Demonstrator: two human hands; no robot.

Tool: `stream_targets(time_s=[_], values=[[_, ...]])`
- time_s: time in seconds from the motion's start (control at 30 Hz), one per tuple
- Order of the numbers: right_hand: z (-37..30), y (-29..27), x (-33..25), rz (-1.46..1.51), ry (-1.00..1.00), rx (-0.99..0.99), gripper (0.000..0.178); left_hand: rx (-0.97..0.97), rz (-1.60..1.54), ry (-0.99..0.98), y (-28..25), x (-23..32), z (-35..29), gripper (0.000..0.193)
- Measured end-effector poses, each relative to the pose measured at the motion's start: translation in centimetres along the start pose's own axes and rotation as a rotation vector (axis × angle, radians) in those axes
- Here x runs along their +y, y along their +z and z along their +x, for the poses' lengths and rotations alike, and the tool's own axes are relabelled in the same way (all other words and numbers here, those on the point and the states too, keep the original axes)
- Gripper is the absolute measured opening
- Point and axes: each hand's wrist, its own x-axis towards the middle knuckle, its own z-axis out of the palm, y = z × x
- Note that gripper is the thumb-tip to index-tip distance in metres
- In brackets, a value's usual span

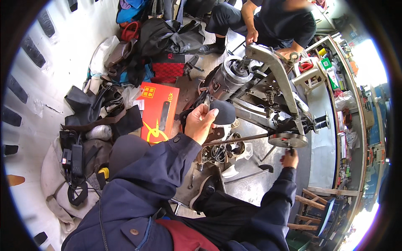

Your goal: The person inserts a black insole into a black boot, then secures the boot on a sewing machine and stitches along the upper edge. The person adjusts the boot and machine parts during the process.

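My left hand point(201, 123) is closed, thumb on top, on a black piece with a rounded end point(223, 112). It may be part of a shoe, but its other end is hidden behind my fingers. The piece sits against the metal hand-cranked machine point(270, 60), which looks like a shoe-repair sewing machine, beside its grey cylinder point(228, 79). Lower right, my right hand point(289, 158) is closed around the crank handle under the round metal handwheel point(288, 140). A long thin rod point(238, 139) runs from the wheel toward my left hand.
Across the machine a person in black point(278, 25) sits with one hand point(252, 35) on its curved arm. To the left lie an orange-red box point(161, 111), bags and leather scraps point(90, 104). Shelves point(345, 83) line the right, with a wooden stool point(312, 209) below. A white plastic stool point(310, 73) stands behind.
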Motion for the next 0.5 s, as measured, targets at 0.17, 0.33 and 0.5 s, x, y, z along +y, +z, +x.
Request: stream_targets(time_s=[0.17, 0.33, 0.5], values=[[-4.3, 4.9, -1.8, -0.082, 0.013, -0.409, 0.021, -0.004, 0.026, 0.008, 0.0, -0.1, 0.0, 0.024], [-6.7, 3.4, -7.5, 0.098, -0.232, -0.342, 0.017, 0.006, 0.030, 0.030, 0.1, 0.1, 0.0, 0.024], [-3.1, -3.1, -7.4, 0.162, -0.325, 0.000, 0.017, 0.011, -0.005, 0.032, 0.0, 0.1, 0.2, 0.022]])
